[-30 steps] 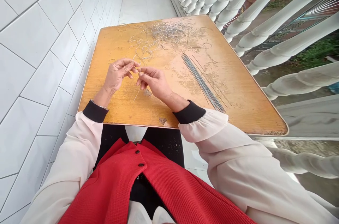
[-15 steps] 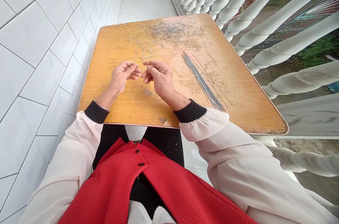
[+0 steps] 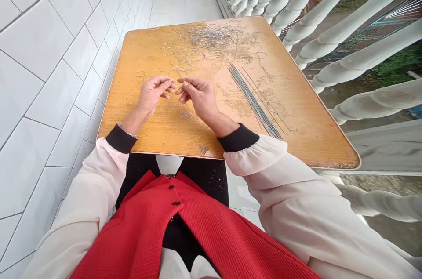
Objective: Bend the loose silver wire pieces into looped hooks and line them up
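The left hand point(image 3: 152, 94) and right hand point(image 3: 198, 94) were held fingertip to fingertip above the worn orange-brown wooden table point(image 3: 158, 134). On each, thumb and forefinger were pressed into a pinch; anything gripped was too fine to make out. Loose curls of thin silvery wire point(image 3: 180, 61) lay on the table just beyond the fingertips, apart from them. A tangled heap of silvery wire point(image 3: 211, 35) sat at the far edge. A bundle of straight grey wire rods point(image 3: 253, 103) lay to the right.
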`<state>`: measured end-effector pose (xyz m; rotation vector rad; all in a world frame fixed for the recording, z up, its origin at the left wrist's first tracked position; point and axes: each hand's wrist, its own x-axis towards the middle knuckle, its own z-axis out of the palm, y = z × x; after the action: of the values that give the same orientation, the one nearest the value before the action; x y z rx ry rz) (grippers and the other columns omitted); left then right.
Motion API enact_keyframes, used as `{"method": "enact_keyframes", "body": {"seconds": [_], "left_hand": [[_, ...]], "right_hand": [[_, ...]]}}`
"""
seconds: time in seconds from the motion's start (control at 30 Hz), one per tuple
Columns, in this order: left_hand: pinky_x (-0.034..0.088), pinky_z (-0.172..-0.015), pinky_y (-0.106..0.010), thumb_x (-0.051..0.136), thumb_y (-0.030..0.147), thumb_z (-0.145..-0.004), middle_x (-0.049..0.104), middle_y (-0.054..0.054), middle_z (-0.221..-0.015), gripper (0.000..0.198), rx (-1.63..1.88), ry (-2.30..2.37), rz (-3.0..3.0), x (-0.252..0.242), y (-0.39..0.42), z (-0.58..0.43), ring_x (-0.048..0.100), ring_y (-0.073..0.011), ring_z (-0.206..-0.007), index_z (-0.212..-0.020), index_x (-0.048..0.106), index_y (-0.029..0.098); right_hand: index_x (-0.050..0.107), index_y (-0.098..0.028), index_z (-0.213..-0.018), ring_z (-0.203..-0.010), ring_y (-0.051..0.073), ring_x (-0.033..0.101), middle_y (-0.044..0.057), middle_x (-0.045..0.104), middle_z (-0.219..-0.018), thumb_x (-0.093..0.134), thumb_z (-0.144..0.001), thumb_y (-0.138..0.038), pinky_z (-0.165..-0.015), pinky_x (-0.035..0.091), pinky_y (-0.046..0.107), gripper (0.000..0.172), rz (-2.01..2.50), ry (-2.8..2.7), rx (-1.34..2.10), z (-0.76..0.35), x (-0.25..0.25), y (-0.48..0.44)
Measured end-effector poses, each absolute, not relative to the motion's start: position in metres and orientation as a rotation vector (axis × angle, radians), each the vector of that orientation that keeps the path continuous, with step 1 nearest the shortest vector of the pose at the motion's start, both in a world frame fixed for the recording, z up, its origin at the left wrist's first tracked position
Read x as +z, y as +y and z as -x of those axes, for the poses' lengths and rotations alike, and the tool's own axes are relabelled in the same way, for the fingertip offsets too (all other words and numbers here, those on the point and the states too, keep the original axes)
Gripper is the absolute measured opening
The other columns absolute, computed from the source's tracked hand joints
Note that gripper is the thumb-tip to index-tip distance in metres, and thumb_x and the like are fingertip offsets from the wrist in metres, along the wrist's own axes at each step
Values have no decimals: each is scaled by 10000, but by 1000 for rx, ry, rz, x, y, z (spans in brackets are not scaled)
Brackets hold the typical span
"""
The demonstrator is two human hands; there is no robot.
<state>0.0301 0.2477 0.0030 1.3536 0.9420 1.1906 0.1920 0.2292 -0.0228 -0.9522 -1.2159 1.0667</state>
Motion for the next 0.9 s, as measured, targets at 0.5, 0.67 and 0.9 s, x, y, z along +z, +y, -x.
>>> {"method": "enact_keyframes", "body": {"seconds": [0.5,0.67,0.9], "left_hand": [[493,-591,-173,704,234,-910,763,-9,-816,62,1177,1115,-1601,2,249,-27,692,-81,-696,-886,723,181],[530,-804,-240,645,275,-954,786,-34,-1003,217,1243,1252,-2003,-5,256,-23,726,-137,-857,-1155,714,232],[507,-885,-310,522,197,-927,772,-94,-1027,397,1017,1339,-2354,-20,264,-21,705,-231,-1003,-1289,686,195]], "right_hand": [[670,-151,-755,-461,64,586,-13,645,-599,726,-923,-212,-465,504,165,187,1156,-1272,1029,-186,-14,228],[643,-145,-733,-416,61,574,-31,609,-555,641,-924,-72,-427,474,155,204,1313,-1286,1012,-183,-7,224],[621,-154,-715,-400,74,567,-25,617,-543,626,-926,-70,-415,462,174,227,1300,-1311,1019,-181,-9,222]]}}
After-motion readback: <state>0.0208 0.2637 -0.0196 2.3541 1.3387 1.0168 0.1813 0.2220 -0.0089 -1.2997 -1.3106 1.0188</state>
